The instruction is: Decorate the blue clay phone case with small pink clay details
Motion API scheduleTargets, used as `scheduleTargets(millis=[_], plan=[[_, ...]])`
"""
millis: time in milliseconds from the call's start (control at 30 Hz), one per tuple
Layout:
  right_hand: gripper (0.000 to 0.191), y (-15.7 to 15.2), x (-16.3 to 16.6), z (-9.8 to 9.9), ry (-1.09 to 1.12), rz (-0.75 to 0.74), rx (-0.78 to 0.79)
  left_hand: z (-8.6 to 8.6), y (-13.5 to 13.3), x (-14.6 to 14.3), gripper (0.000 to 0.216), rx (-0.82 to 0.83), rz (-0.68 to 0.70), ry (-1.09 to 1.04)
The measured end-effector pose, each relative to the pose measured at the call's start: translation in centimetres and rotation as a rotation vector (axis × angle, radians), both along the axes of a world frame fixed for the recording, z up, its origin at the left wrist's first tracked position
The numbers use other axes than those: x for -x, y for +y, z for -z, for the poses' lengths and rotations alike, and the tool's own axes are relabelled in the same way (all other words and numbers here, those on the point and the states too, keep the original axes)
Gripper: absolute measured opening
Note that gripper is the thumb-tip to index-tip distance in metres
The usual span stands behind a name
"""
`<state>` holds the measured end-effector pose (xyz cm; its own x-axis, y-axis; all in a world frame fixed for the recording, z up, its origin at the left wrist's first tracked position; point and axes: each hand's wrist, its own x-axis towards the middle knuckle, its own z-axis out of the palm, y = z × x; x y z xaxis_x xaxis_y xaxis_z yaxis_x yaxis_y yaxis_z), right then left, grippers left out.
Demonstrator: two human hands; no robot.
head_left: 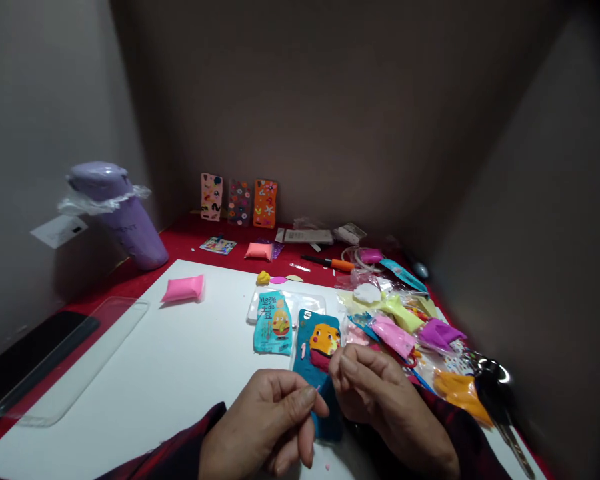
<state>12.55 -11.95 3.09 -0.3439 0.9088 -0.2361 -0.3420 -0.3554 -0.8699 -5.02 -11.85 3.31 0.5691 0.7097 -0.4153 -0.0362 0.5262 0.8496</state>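
A teal phone case (307,363) lies in front of me, decorated with an orange clay face above a dark red part. A small pink clay shape sits at the face's left. My left hand (267,423) is over the lower left side of the case, thumb and forefinger pinched. A tiny pale pink speck shows at those fingertips, too small to name. Beside the face, my right hand (380,393) is also pinched, and whatever its fingers hold is hidden. Just left of the case is a turquoise printed packet (274,323), resting partly on a clear case (310,303).
Clay packets, including a purple one (441,335) and an orange one (463,393), crowd the right side near scissors (500,407). A pink packet (184,289), clear case (125,307) and black phone (35,360) lie left. A purple bottle-shaped object (130,227) stands behind.
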Motion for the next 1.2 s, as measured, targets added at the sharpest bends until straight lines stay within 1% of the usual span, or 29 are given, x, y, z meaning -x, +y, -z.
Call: scheduleTargets(millis=[100,233,300,333,467,533,600,733,833,900,1033,1100,1200], plan=[[0.030,-0.1,0.0,0.1,0.059,-0.054,-0.014,0.1,0.0,-0.1,0.034,0.021,-0.019,0.008],[0.027,-0.1,-0.2,0.4,0.097,-0.061,0.002,0.7,-0.1,-0.1,0.037,0.070,-0.038,-0.029],[0.024,-0.2,-0.2,0.4,0.020,-0.049,0.016,1.2,-0.2,-0.1,0.037,0.086,-0.052,-0.061],[0.026,-0.3,-0.2,0.4,-0.039,-0.044,0.018,1.5,-0.2,-0.1,0.036,0.091,-0.060,-0.078],[0.040,-0.9,0.2,0.2,-0.288,-0.028,-0.050,1.8,-0.3,0.0,0.038,0.093,-0.084,-0.059],[0.044,-1.1,0.4,0.2,-0.323,-0.020,-0.069,1.8,-0.3,0.0,0.040,0.091,-0.073,-0.025],[0.041,-1.0,0.4,0.2,-0.251,-0.040,-0.021,1.9,-0.3,0.0,0.040,0.068,-0.065,-0.033],[0.020,-0.3,0.3,0.2,-0.035,-0.043,0.095,2.1,-0.4,0.0,0.037,0.054,-0.075,-0.044],[0.007,-0.3,0.2,-0.2,0.004,0.002,0.105,2.2,-0.5,0.0,0.034,0.076,-0.074,-0.027],[0.009,-0.5,0.1,-0.3,-0.003,0.013,0.104,2.1,-0.5,0.0,0.033,0.068,-0.087,-0.035],[0.021,-0.6,0.1,0.0,-0.015,-0.018,0.115,1.8,-0.4,0.0,0.036,0.070,-0.071,-0.035],[0.019,-0.5,0.1,0.2,0.003,-0.026,0.114,1.7,-0.4,-0.1,0.034,0.082,-0.066,-0.038],[0.010,-0.3,0.0,0.2,0.039,-0.044,0.076,1.6,-0.3,-0.2,0.033,0.102,-0.068,-0.038]])
